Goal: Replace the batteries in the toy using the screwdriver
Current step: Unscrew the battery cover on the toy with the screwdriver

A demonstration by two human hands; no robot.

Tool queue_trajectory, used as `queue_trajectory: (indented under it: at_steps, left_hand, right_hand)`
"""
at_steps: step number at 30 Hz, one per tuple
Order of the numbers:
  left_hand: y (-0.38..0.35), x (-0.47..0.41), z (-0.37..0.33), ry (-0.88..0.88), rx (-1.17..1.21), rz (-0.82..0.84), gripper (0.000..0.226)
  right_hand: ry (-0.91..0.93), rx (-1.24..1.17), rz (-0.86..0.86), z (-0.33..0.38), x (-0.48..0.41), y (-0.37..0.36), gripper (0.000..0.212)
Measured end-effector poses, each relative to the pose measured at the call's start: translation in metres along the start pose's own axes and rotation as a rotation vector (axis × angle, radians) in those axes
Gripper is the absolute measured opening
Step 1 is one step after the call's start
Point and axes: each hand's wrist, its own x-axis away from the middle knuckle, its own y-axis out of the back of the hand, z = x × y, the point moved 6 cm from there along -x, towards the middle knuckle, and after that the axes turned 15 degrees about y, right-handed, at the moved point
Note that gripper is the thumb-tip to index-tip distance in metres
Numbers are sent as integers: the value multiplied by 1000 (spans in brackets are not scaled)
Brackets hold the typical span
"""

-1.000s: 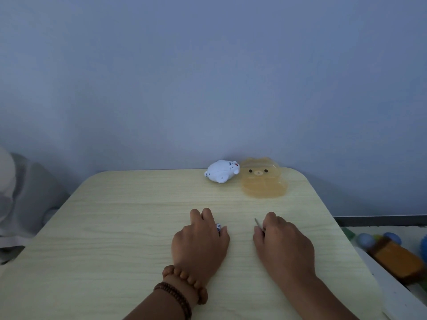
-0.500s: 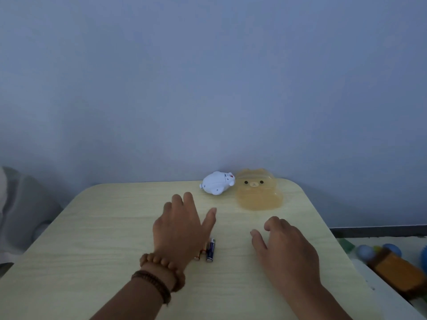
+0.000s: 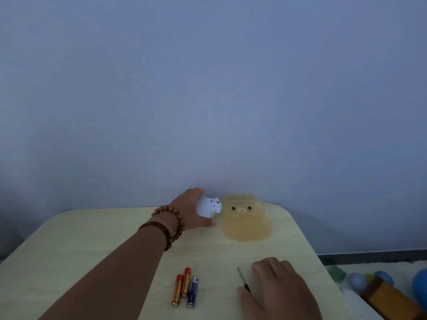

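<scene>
A small white animal toy (image 3: 209,207) lies at the table's far edge, by the wall. My left hand (image 3: 187,212) reaches out and wraps around its left side, thumb under it and fingers over the top. Three batteries (image 3: 184,288), two orange and one blue, lie side by side on the near table. A thin screwdriver (image 3: 242,278) lies to their right, its handle hidden under my right hand (image 3: 275,289), which rests palm down over it.
A translucent orange bear-shaped tray (image 3: 245,219) sits just right of the toy. The pale wooden table (image 3: 92,245) stands against a plain wall. Colourful toys (image 3: 379,289) lie on the floor beyond the right edge.
My left hand has lifted off the batteries, leaving them uncovered, and stretched forward to the white toy. The right hand has stayed over the screwdriver. The view has tilted upward.
</scene>
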Motion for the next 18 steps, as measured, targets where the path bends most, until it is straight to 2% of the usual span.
queue_trajectory:
  at_steps: [3, 12, 18]
  left_hand:
    - [-9, -10, -1, -11, -62, -6, 84]
    - [-9, -3, 3, 58, 79, -58, 85]
    - [34, 63, -14, -71, 169, -172, 90]
  right_hand:
    - [43, 10, 19, 1, 3, -5, 46]
    - [59, -38, 14, -1, 7, -7, 48]
    - [58, -59, 46, -1, 11, -3, 48]
